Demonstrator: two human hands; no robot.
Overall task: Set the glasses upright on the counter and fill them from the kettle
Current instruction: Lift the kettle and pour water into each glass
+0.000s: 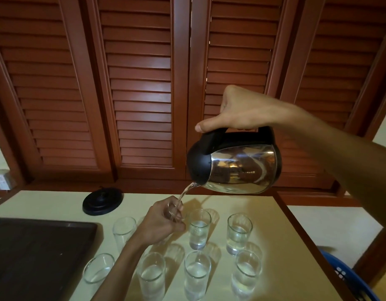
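My right hand (237,111) grips the black handle of a steel kettle (242,168), tipped to the left above the counter (276,218). A thin stream of water (186,191) falls from its spout into a clear glass (173,212) that my left hand (160,222) holds just above the counter. Several more glasses stand upright in two rows. Those at back centre (198,229), back right (238,232) and the front row (196,275) hold water. The glasses at back left (123,230) and front left (97,268) look empty.
The kettle's black round base (103,200) sits at the back left of the counter. A dark tray (37,253) lies on the left. Brown louvred shutters (142,94) stand behind the counter. A blue plastic object (348,276) shows at the lower right, beyond the counter's edge.
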